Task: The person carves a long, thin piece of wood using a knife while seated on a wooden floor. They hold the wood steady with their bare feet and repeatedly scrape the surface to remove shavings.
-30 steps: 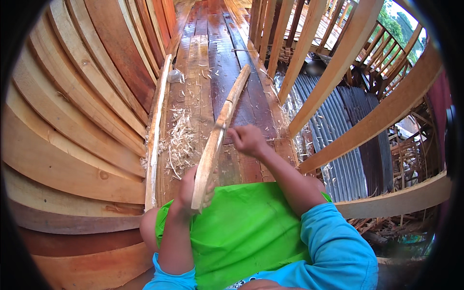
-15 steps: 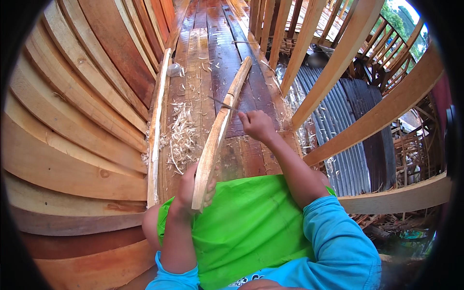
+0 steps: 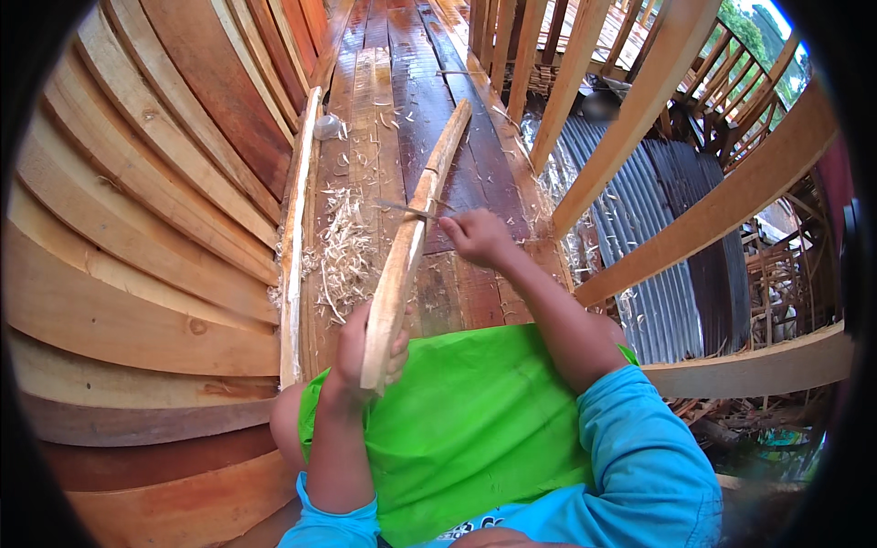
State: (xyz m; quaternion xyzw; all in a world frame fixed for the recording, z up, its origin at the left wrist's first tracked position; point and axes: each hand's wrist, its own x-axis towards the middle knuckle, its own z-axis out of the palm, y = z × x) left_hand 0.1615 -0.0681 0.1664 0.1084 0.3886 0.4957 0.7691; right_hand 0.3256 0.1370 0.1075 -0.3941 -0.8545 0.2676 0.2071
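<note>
A long, slightly bent piece of pale wood (image 3: 395,274) slants away from my lap toward the upper right. My left hand (image 3: 353,352) is wrapped round its near end, by my left knee. In my closed right hand (image 3: 479,237) is a knife, its handle mostly hidden by my fingers. The thin knife blade (image 3: 398,206) lies across the wood at about mid-length, its tip sticking out on the left side. A dark notch or line shows on the wood just beyond the blade.
Curled wood shavings (image 3: 345,251) litter the plank floor (image 3: 461,292). A pale strip of wood (image 3: 294,247) and a small clear container (image 3: 327,127) lie along the left board wall (image 3: 137,320). Upright wooden railing posts (image 3: 630,119) stand on the right, above corrugated metal sheets (image 3: 653,265).
The knife and my right hand have shifted slightly left, with the blade a little nearer to me along the wood. My left hand keeps its hold.
</note>
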